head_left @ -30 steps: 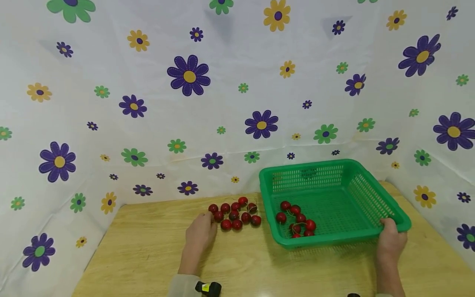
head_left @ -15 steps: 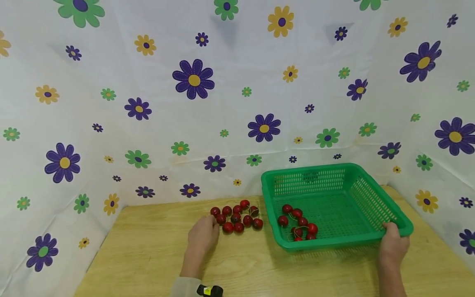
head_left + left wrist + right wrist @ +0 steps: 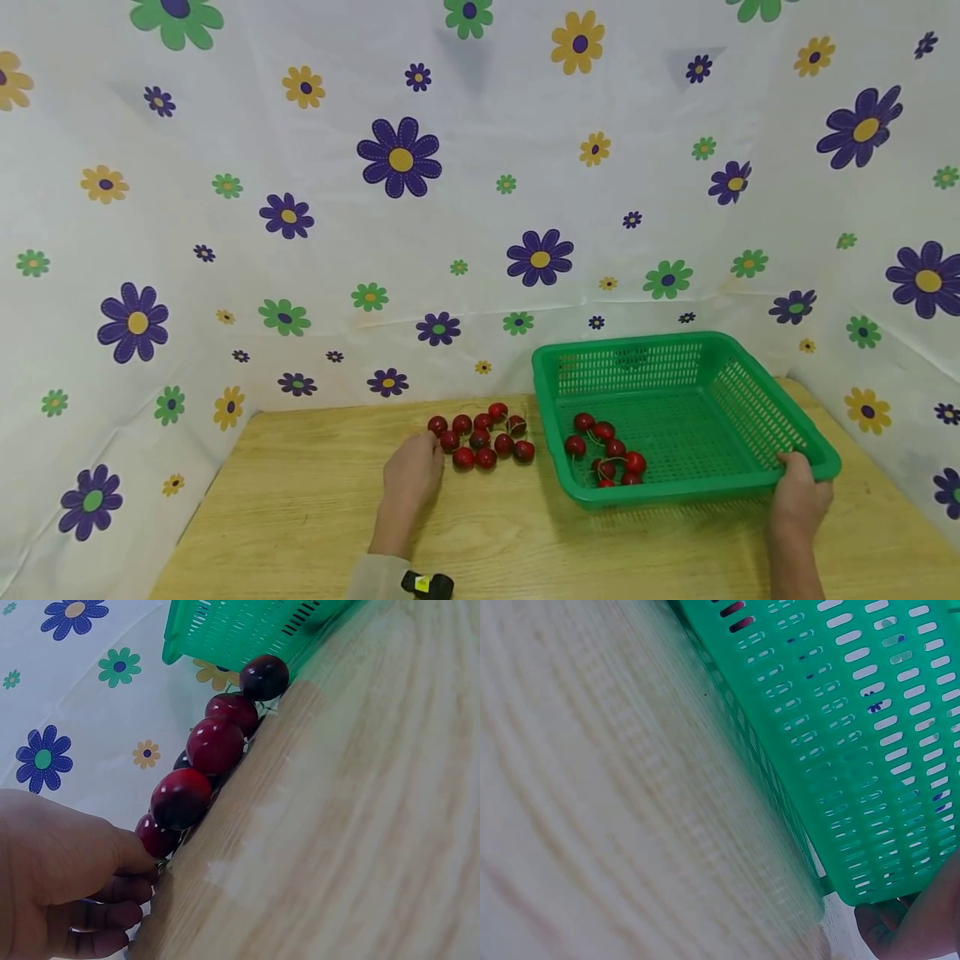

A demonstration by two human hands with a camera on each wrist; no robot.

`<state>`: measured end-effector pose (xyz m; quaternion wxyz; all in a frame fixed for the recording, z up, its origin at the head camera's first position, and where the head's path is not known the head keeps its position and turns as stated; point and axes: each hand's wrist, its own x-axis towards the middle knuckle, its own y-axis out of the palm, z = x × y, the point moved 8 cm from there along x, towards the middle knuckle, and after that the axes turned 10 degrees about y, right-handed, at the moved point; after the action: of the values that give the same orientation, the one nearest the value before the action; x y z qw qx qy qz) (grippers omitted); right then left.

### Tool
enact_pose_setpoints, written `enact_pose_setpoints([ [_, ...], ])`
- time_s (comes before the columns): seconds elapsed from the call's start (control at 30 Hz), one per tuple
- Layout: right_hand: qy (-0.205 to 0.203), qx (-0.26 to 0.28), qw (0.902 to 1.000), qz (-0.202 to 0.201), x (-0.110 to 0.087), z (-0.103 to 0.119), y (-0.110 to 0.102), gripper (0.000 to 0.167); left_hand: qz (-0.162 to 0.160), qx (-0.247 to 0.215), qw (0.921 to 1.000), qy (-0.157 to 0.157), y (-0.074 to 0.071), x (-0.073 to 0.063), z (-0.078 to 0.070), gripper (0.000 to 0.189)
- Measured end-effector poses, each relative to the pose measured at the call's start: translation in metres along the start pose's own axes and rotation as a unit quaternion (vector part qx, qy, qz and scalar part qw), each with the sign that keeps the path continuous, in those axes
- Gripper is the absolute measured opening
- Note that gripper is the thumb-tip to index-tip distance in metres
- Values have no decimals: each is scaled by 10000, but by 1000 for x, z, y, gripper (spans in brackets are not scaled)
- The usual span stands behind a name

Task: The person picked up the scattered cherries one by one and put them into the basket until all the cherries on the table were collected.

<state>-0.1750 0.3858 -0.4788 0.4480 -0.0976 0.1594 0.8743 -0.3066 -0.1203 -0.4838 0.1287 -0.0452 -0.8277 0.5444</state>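
Note:
Several dark red cherries [image 3: 485,458] lie in a group on the table, left of a green plastic basket [image 3: 675,483]. My left hand [image 3: 412,471] is at the group's left edge; in the left wrist view its thumb and fingers [image 3: 133,851] close at a thin green stem beside the nearest cherry [image 3: 156,837]. The exact pinch point is partly hidden. My right hand [image 3: 801,500] grips the basket's near right corner, thumb over the rim and the other fingers below. More cherries [image 3: 615,448] with stems lie inside the basket, at its left side.
The light wooden table [image 3: 300,517] carries everything. A white sheet [image 3: 450,217] printed with flowers hangs behind the table and along both sides. The basket stands close to the back sheet.
The whole view has shifted slightly as the head moved. Both hands, the basket and the cherries keep practically the same places relative to one another.

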Motion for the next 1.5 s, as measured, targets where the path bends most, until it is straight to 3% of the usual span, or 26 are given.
enact_pose_setpoints([
  [0.3,85,-86,9999,-1,1,-4,-4,15,-196,-125,9997,-105,-10,-2,-3,21],
  [1.0,-62,121,9999,84,1,-6,0,16,-785,-1321,9881,61,-43,-8,-30,10],
  [1.17,13,42,10000,69,0,-6,0,15,-828,-1507,9850,143,-52,-12,-43,12],
  [1.5,34,-117,9999,-8,4,-1,1,14,-1057,-1405,9803,900,-68,-12,-92,15],
])
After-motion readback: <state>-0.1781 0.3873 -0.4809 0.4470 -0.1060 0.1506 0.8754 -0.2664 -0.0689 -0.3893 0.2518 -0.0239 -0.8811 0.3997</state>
